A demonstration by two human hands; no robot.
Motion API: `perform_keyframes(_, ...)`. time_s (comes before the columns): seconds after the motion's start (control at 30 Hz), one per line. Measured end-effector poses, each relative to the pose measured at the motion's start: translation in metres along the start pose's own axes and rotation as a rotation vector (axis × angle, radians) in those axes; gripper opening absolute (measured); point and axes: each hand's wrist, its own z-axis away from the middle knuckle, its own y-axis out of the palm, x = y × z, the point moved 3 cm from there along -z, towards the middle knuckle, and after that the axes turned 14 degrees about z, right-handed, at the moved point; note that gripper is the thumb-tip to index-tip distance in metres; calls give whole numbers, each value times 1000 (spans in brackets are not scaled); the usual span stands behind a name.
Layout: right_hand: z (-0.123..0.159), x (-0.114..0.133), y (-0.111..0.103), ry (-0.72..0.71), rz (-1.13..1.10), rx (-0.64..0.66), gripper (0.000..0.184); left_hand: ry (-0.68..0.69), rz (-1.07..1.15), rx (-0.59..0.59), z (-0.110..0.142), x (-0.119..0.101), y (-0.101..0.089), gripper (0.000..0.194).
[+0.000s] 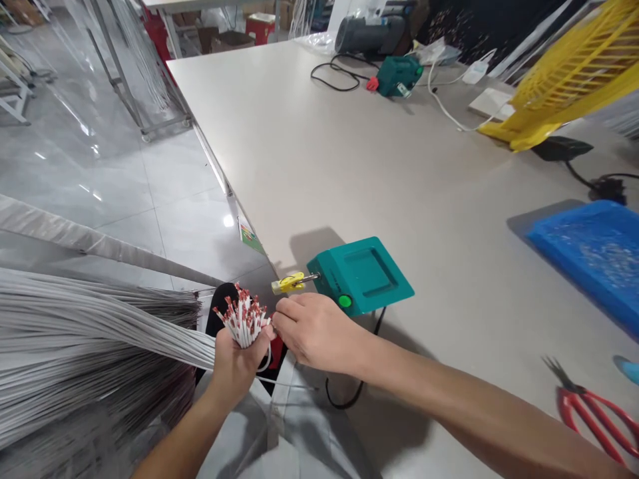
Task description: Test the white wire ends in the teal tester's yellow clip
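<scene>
Now your left hand (236, 369) is clasping the wire bundle (244, 326) beside the table (309, 146), your right hand (312, 331) apparently pinching one wire (268, 322). If your left grip is slackening, others could be spilling.

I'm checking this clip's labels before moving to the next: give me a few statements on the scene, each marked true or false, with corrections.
1. The left hand holds a bundle of white wires with copper-coloured ends. True.
2. The right hand holds the scissors. False: the red-handled scissors lie on the table, away from both hands.
3. A teal device sits on the table beside the right hand. True.
4. The button on that device is red. False: the button is green.
5. A blue tray shows at the right edge of the view. True.
</scene>
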Motion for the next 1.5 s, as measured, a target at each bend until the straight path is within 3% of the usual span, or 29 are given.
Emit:
perform_keyframes(0.1,6,-12,-10,36,2,3,23,-19,62,24,-6,-4,5,12)
perform_keyframes(0.23,14,-29,-20,158,207,-39,20,-34,93,-21,-13,-12,9,37)
perform_keyframes(0.43,7,-36,-13,136,395,176,28,-33,55,9,-19,-11,11,34)
perform_keyframes(0.87,-13,-55,-10,38,280,350,15,-42,227,20,-33,6,17,20)
perform_keyframes(1.17,-13,-61,-7,111,134,279,21,-77,104,3,-32,8,17,24)
perform_keyframes(1.37,-13,-59,-7,108,229,363,9,-24,75,9,-35,13,16,26)
perform_keyframes(1.4,-12,-60,-7,121,239,358,10,-12,62,-5,-36,13,16,27)
perform_keyframes(1.5,-8,-60,-5,158,244,329,38,-4,33,-29,-35,10,15,31)
